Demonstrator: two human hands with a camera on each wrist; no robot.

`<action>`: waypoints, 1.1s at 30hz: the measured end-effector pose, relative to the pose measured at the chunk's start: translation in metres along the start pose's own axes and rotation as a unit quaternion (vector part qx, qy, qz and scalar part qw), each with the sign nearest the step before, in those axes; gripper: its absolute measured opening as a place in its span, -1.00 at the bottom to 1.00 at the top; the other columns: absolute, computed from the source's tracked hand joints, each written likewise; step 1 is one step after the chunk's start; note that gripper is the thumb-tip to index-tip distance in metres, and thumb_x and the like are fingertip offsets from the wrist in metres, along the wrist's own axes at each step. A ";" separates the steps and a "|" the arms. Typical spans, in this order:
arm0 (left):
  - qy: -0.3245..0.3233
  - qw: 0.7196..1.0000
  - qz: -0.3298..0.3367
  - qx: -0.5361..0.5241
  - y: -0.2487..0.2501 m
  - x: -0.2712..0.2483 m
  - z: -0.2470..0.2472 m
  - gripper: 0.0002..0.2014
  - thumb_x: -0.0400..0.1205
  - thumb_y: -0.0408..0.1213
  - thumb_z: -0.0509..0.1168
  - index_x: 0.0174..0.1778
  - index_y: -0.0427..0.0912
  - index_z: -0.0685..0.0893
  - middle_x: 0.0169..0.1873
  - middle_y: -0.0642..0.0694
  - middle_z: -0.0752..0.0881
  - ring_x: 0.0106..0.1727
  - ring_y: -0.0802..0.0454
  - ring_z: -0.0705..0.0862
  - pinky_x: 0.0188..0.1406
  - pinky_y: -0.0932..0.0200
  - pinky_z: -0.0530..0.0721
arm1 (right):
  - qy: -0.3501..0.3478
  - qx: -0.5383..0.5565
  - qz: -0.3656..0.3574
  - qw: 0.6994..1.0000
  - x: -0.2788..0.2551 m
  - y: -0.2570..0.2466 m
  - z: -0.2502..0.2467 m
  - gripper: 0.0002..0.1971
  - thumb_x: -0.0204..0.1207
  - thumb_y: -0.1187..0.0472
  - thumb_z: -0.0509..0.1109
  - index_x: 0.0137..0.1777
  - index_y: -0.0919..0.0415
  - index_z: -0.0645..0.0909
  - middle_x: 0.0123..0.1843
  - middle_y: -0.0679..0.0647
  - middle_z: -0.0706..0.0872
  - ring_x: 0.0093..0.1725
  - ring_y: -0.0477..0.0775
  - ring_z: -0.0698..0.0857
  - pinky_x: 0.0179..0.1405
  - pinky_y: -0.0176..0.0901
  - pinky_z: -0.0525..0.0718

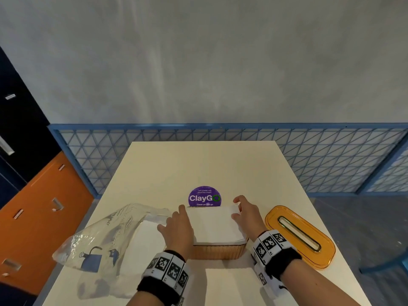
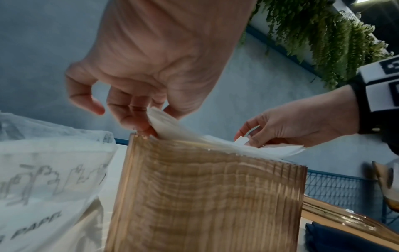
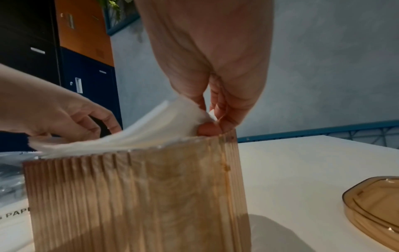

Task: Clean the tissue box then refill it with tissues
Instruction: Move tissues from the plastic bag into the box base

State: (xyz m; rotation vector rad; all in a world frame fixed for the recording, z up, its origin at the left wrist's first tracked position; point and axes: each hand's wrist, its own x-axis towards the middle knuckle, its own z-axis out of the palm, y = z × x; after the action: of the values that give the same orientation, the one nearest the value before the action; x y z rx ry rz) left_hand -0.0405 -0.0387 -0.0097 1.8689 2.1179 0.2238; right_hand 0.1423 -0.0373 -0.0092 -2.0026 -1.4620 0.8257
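An amber ribbed tissue box (image 1: pixel 217 250) stands open near the table's front edge. A white tissue stack (image 1: pixel 215 224) lies across its top, its ends bent upward above the rim. My left hand (image 1: pixel 176 219) pinches the stack's left end; in the left wrist view the fingers (image 2: pixel 134 119) curl against the tissue stack (image 2: pixel 170 127) at the box (image 2: pixel 205 196) rim. My right hand (image 1: pixel 237 208) pinches the right end; in the right wrist view the thumb and fingers (image 3: pixel 215 117) grip the tissue stack (image 3: pixel 151 129) at the box (image 3: pixel 140 196) corner.
The amber lid (image 1: pixel 300 236) with its slot lies flat right of the box. A clear plastic bag (image 1: pixel 106 237) holding more tissues lies on the left. A white sheet (image 1: pixel 231 281) sits at the table's front edge. A purple sticker (image 1: pixel 204 196) is behind the box.
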 end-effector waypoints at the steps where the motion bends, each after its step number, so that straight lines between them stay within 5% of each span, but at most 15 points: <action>1: -0.001 1.000 0.014 0.000 -0.002 0.001 0.001 -0.61 0.61 -0.48 0.04 0.35 -0.10 0.36 0.13 -0.08 0.62 0.19 -0.11 0.58 0.23 -0.08 0.42 | 0.002 -0.006 -0.002 1.000 0.000 0.000 0.000 -0.65 0.53 0.44 0.31 0.30 0.25 0.45 -0.09 0.12 0.50 -0.24 0.04 0.52 -0.45 -0.39 0.41; 4: 0.020 0.997 0.068 0.013 -0.010 0.004 0.001 -0.65 0.67 -0.38 0.11 0.37 -0.04 0.41 0.17 -0.09 0.53 0.23 -0.10 0.51 0.07 0.01 0.44 | 0.001 -0.060 -0.032 0.998 -0.005 0.000 -0.002 -0.59 0.54 0.41 0.31 0.38 0.24 0.43 0.07 0.14 0.56 0.04 0.09 0.57 -0.07 -0.22 0.55; 7: 0.088 0.979 0.179 0.045 -0.017 0.005 -0.009 -0.57 0.57 -0.23 0.37 0.36 0.12 0.53 0.24 -0.09 0.52 0.24 -0.14 0.52 -0.04 -0.03 0.44 | 0.017 -0.202 -0.118 0.972 -0.015 -0.003 -0.008 -0.49 0.57 0.26 0.32 0.52 0.14 0.34 0.46 0.13 0.39 0.44 0.13 0.36 0.23 -0.13 0.50; 11: -0.103 0.931 0.310 0.163 -0.026 0.010 -0.025 -0.46 0.63 -0.12 0.27 0.52 0.30 0.31 0.61 0.10 0.15 0.66 0.07 0.04 0.49 -0.35 0.06 | -0.096 -0.274 -0.219 0.931 -0.028 -0.010 -0.017 -0.38 0.56 0.08 0.35 0.60 -0.09 0.23 0.66 0.01 0.18 0.66 0.03 0.10 0.62 0.09 0.07; 13: -0.157 0.920 0.311 0.180 -0.029 0.019 -0.027 -0.43 0.62 -0.15 0.28 0.53 0.30 0.29 0.62 0.11 0.15 0.65 0.14 0.08 0.51 -0.36 0.00 | -0.189 -0.314 -0.184 0.912 -0.030 -0.009 -0.017 -0.36 0.58 0.07 0.33 0.61 -0.17 0.17 0.69 -0.04 0.10 0.68 -0.01 0.05 0.63 0.24 -0.13; 16: -0.190 0.915 0.301 0.188 -0.029 0.026 -0.023 -0.37 0.60 -0.16 0.31 0.55 0.33 0.23 0.63 0.11 0.15 0.56 0.10 0.33 0.51 -0.26 0.08 | -0.238 -0.321 -0.136 0.907 -0.025 -0.003 -0.015 -0.35 0.58 0.08 0.33 0.61 -0.21 0.14 0.71 -0.02 0.03 0.69 0.04 0.02 0.61 0.33 -0.18; 26: -0.176 0.875 0.346 0.289 -0.026 0.005 -0.012 -0.29 0.64 -0.17 0.28 0.59 0.34 0.05 0.54 -0.06 0.21 0.44 -0.09 0.46 0.40 -0.27 0.26 | -0.273 -0.392 -0.152 0.865 -0.031 0.015 -0.018 -0.24 0.61 0.35 0.26 0.61 -0.30 0.01 0.72 -0.01 -0.07 0.70 0.10 -0.05 0.61 0.31 -0.19; 33: -0.153 0.864 0.354 0.324 -0.013 -0.005 -0.013 -0.21 0.63 -0.40 0.21 0.60 0.31 -0.06 0.54 -0.16 0.21 0.48 -0.17 0.39 0.41 -0.32 0.20 | -0.246 -0.419 -0.162 0.859 -0.043 0.009 -0.017 -0.33 0.66 0.21 0.21 0.63 -0.25 -0.01 0.70 0.05 0.05 0.65 0.24 0.14 0.65 0.18 -0.01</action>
State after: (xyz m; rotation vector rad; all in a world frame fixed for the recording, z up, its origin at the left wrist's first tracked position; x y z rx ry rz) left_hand -0.0562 -0.0439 -0.0012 2.7718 1.2806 -0.6792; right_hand 0.1507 -0.0820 0.0028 -2.0583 -2.7386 0.6194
